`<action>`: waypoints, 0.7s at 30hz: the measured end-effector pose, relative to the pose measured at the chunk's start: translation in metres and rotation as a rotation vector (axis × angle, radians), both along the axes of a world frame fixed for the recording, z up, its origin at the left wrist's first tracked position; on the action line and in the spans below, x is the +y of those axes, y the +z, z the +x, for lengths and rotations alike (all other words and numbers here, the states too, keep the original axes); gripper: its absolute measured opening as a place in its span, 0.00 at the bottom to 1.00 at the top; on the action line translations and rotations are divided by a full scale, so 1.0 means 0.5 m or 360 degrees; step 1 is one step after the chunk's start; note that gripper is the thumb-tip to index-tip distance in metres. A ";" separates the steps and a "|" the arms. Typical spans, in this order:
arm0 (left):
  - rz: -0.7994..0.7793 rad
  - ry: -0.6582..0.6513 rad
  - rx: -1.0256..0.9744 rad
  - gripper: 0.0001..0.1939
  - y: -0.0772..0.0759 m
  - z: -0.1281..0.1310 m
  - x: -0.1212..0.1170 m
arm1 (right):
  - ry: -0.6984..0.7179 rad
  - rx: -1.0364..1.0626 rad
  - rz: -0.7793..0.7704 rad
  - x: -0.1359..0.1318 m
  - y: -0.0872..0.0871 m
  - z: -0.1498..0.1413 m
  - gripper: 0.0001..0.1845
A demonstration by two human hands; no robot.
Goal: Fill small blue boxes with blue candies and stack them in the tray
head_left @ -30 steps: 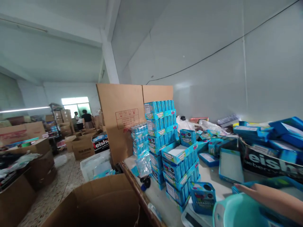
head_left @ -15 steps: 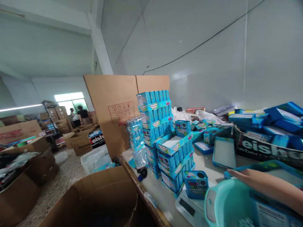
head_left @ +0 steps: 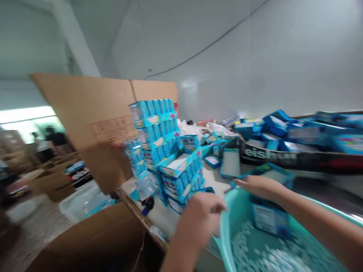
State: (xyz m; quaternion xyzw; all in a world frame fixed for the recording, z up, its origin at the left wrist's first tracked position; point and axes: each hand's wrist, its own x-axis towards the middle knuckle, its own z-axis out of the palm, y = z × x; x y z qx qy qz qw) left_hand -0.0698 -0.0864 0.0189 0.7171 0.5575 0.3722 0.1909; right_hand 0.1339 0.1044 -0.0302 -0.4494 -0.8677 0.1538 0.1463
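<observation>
A turquoise plastic tub (head_left: 225, 230) with many small white pieces (head_left: 272, 257) inside stands at the lower right. My left hand (head_left: 200, 211), blurred, has its fingers curled round the tub's left rim, by the handle. Across the far rim lies my right hand (head_left: 259, 186), thumb stretched left; its other fingers are hidden, so its grip is unclear. Below it, inside the tub, is a blue box (head_left: 269, 219) with a white label, its top covered by the hand. An open blue display tray (head_left: 285, 175) sits just behind that hand.
Stacked trays of blue packs (head_left: 181, 181) rise left of the tub. A long black carton (head_left: 272, 155) heaped with blue boxes lies at the back right. A big open carton (head_left: 93, 238) stands below the table's left edge. Two people (head_left: 55, 141) are far left.
My view has swung right, so everything sits further left. My left hand has come in to the tub's left rim. My right hand stays over the far rim. More white pieces show.
</observation>
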 end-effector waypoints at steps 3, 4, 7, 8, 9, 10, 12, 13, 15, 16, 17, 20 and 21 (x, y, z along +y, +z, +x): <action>0.0098 0.0354 -0.0236 0.06 -0.002 -0.064 0.029 | -0.0142 -0.0122 -0.0027 -0.009 0.016 -0.001 0.36; 0.0095 0.0424 -0.0267 0.06 -0.006 -0.078 0.041 | -0.0181 -0.0162 -0.0071 -0.006 0.018 -0.001 0.35; 0.0101 0.0579 -0.0245 0.10 -0.020 -0.098 0.072 | -0.0265 -0.0223 -0.0167 0.006 0.020 -0.001 0.35; 0.0104 0.0597 -0.0230 0.11 -0.024 -0.098 0.079 | -0.0275 -0.0230 -0.0182 0.009 0.021 0.000 0.35; 0.0101 0.0598 -0.0217 0.11 -0.028 -0.097 0.085 | -0.0279 -0.0238 -0.0196 0.010 0.023 0.000 0.36; 0.0096 0.0591 -0.0210 0.12 -0.032 -0.093 0.091 | -0.0277 -0.0247 -0.0209 0.011 0.025 0.001 0.36; 0.0061 0.0552 -0.0197 0.12 -0.038 -0.084 0.101 | -0.0272 -0.0271 -0.0238 0.012 0.028 0.001 0.37; 0.0037 0.0532 -0.0192 0.13 -0.040 -0.080 0.106 | -0.0272 -0.0288 -0.0257 0.013 0.028 0.000 0.37; -0.0001 0.0509 -0.0193 0.14 -0.046 -0.071 0.117 | -0.0284 -0.0330 -0.0301 0.018 0.028 -0.001 0.37; -0.0014 0.0503 -0.0199 0.14 -0.048 -0.068 0.122 | -0.0292 -0.0351 -0.0322 0.021 0.027 -0.002 0.37; -0.0022 0.0501 -0.0197 0.15 -0.051 -0.065 0.126 | -0.0298 -0.0368 -0.0337 0.025 0.026 -0.004 0.38; -0.0040 0.0479 -0.0135 0.13 -0.059 -0.058 0.135 | -0.0296 -0.0391 -0.0359 0.031 0.024 -0.006 0.39; -0.0046 0.0471 -0.0105 0.13 -0.060 -0.057 0.136 | -0.0289 -0.0394 -0.0364 0.032 0.025 -0.006 0.39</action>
